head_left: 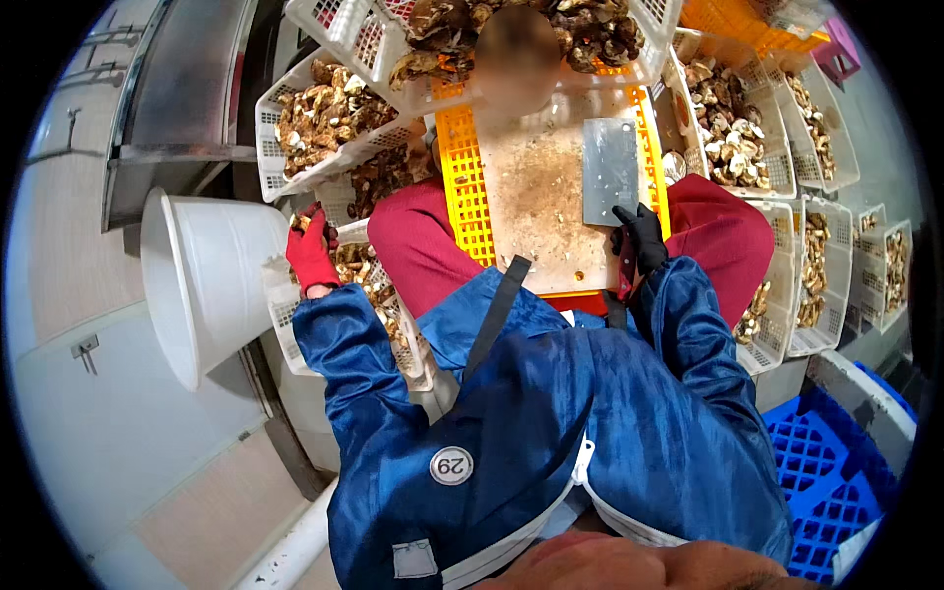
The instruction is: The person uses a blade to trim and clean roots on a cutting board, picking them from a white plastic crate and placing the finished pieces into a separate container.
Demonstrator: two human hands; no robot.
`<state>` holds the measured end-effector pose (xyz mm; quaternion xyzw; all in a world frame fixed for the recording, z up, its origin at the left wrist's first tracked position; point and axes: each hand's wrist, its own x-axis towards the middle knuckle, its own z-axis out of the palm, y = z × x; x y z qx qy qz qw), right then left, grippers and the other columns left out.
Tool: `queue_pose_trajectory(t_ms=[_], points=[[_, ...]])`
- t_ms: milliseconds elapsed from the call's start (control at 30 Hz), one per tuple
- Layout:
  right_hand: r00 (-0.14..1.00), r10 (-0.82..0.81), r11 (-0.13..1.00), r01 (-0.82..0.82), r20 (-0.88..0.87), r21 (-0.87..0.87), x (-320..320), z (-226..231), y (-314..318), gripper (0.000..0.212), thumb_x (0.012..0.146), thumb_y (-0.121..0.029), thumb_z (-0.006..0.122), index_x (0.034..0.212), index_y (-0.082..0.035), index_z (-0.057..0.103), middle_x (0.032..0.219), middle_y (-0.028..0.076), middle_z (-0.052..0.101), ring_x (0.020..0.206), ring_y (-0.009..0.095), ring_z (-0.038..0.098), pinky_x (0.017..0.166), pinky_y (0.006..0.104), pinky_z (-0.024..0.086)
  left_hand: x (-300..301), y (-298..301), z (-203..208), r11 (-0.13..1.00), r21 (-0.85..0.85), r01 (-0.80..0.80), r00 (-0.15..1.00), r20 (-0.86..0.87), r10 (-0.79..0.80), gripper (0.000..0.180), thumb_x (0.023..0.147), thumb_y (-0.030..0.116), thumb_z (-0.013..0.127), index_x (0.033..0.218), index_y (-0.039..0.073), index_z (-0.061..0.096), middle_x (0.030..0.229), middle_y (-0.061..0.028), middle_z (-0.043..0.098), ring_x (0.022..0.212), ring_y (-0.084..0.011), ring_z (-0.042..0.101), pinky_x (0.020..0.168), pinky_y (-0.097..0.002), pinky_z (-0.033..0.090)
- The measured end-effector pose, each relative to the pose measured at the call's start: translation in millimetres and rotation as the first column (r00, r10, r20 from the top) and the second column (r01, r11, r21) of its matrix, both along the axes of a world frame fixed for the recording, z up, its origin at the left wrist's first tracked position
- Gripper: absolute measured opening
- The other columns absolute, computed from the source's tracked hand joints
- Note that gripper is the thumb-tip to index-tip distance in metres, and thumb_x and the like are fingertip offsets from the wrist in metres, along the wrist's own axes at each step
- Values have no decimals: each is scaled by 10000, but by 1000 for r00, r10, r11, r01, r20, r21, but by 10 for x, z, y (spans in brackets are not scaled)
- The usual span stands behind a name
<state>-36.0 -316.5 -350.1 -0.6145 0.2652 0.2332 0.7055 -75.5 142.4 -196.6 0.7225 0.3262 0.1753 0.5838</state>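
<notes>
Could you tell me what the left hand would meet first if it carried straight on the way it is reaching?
Most likely the mushrooms in the white basket under the left hand; it looks almost on them already, though depth is unclear.

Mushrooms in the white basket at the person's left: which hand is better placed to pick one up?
Left. The left hand, in a red glove, is already down among the mushrooms, while the right hand grips the cleaver on the cutting board.
</notes>
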Motion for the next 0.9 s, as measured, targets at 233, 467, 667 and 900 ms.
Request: queue_pose_trajectory(t_ms=[233, 467, 667, 900], points=[[999, -7, 1000, 7, -33, 4, 45, 70, 35, 231, 772, -196, 614, 953, -83, 525, 513, 75, 490, 368, 197, 467, 340, 341, 396, -732, 858, -286, 750, 661, 28, 839, -424, 342, 466, 619, 260, 714, 1010, 43, 583, 885, -148, 603, 834, -290, 565, 773, -364, 448], [989, 121, 972, -102, 80, -210, 60, 42, 56, 265, 762, -208, 621, 953, -52, 526, 645, 78, 556, 460, 190, 525, 403, 314, 424, -496, 852, -566, 825, 565, 23, 957, -253, 146, 422, 715, 155, 659, 1098, 30, 534, 1034, -151, 575, 958, -262, 545, 848, -349, 414], [995, 94, 971, -101, -41, -218, 56, -207, -179, 258, 765, -183, 636, 957, -20, 581, 799, 41, 612, 616, 150, 558, 555, 269, 438, 1051, 389, -1052, 651, 330, 684, 729, -347, -590, 385, 746, 256, 596, 1068, 50, 551, 981, -183, 583, 856, -278, 580, 733, -337, 461], [997, 76, 947, -74, -5, -313, 62, -283, -125, 270, 768, -219, 623, 951, -38, 545, 573, 139, 554, 418, 264, 533, 381, 386, 464, 1861, 269, -2427, 37, 289, 957, 177, -475, -862, 457, 662, 270, 600, 1070, 71, 551, 970, -189, 591, 917, -341, 557, 795, -384, 442]])
